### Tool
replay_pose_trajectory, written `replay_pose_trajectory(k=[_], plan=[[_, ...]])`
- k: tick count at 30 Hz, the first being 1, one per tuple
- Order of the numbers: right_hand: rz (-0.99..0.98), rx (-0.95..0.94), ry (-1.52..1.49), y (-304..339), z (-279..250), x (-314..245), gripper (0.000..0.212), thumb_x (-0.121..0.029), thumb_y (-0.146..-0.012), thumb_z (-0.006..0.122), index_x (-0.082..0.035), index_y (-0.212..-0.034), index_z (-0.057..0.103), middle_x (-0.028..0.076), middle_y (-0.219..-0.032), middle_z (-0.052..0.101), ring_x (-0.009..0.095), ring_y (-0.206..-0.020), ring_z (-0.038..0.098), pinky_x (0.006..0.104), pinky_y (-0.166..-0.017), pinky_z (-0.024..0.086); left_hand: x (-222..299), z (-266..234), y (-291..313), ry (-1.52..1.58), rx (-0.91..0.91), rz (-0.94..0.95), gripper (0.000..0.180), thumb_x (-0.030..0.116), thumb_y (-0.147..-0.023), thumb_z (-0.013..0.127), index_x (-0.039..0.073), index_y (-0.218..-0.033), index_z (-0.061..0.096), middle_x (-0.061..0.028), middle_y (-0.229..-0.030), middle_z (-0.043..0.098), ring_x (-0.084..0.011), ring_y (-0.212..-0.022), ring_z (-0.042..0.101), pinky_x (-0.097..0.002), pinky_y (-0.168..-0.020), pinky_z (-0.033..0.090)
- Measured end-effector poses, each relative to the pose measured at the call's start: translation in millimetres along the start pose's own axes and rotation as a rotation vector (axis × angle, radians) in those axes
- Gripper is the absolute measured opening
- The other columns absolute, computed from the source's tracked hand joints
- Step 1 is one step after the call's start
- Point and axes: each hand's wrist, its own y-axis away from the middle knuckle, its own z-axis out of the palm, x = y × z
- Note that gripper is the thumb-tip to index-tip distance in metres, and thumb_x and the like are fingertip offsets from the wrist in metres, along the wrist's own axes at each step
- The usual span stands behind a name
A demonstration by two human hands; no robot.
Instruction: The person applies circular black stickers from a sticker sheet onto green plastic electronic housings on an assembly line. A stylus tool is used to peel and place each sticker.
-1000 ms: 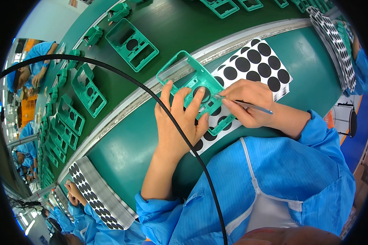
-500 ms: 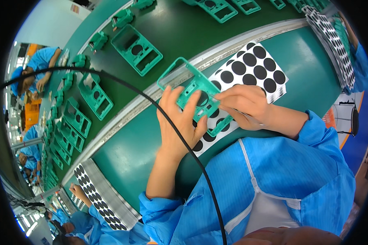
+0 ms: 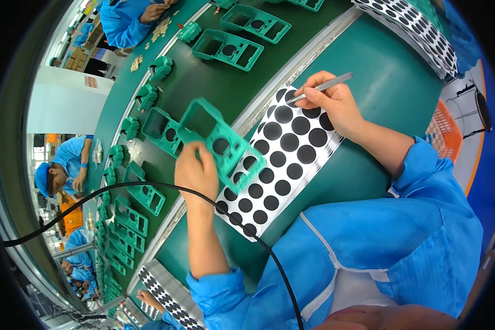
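My left hand (image 3: 195, 175) grips a green plastic housing (image 3: 237, 164) by its near-left side. The housing is tilted and slightly blurred, with a rectangular opening at its far end and a black disc (image 3: 221, 146) in its middle. It hangs over the lower left of a stack of white sticker sheets (image 3: 287, 170) with rows of black round stickers, hiding some of them. In my right hand (image 3: 335, 107) is a pair of metal tweezers (image 3: 329, 83), pinched between thumb and fingers. Their tips are at a black sticker near the top of the sheet; whether they touch it I cannot tell.
Past a metal rail (image 3: 308, 55), a dark green belt (image 3: 203, 104) carries several green housings (image 3: 228, 50). More sticker sheets (image 3: 410, 33) lie at the far right. A black cable (image 3: 148, 184) crosses the view. Co-workers (image 3: 66, 165) in blue sit at the left.
My left hand has carried the housing left, away from my right hand. My right hand has left the housing and brought the tweezers to the sheet's top. The view has turned.
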Motion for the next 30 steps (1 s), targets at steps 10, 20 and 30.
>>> replay_pose_trajectory(k=[10,20,30], plan=[[-0.081,-0.200,0.151,-2.4,8.3,4.6,0.013,-0.012,-0.089,0.058,0.001,-0.093,0.060,0.005,-0.086,0.063,0.010,-0.083,0.061,0.0245,-0.075,0.049,-13.6,44.6,-49.4,-0.394,0.072,0.223,0.047,0.021,-0.085,0.057,0.000,-0.126,0.046,-0.0281,-0.133,0.037,-0.0441,-0.119,0.039,-0.0502,-0.095,0.036],[-0.062,-0.243,0.396,5.1,27.2,0.8,0.013,-0.012,-0.087,0.059,0.001,-0.090,0.059,0.004,-0.078,0.062,0.010,-0.077,0.060,0.0248,-0.067,0.048,54.9,40.7,54.8,-0.027,-0.232,0.386,0.058,0.030,-0.085,0.059,-0.002,-0.131,0.043,-0.0217,-0.137,0.038,-0.0360,-0.125,0.038,-0.0481,-0.105,0.027],[-0.009,-0.210,0.214,4.3,35.3,1.2,0.008,-0.008,-0.088,0.059,-0.001,-0.090,0.056,0.005,-0.082,0.062,0.008,-0.068,0.057,0.0209,-0.064,0.046,56.2,35.9,57.9,-0.003,-0.220,0.361,0.055,0.031,-0.084,0.059,0.000,-0.128,0.046,-0.0201,-0.134,0.042,-0.0349,-0.122,0.041,-0.0458,-0.104,0.029]])
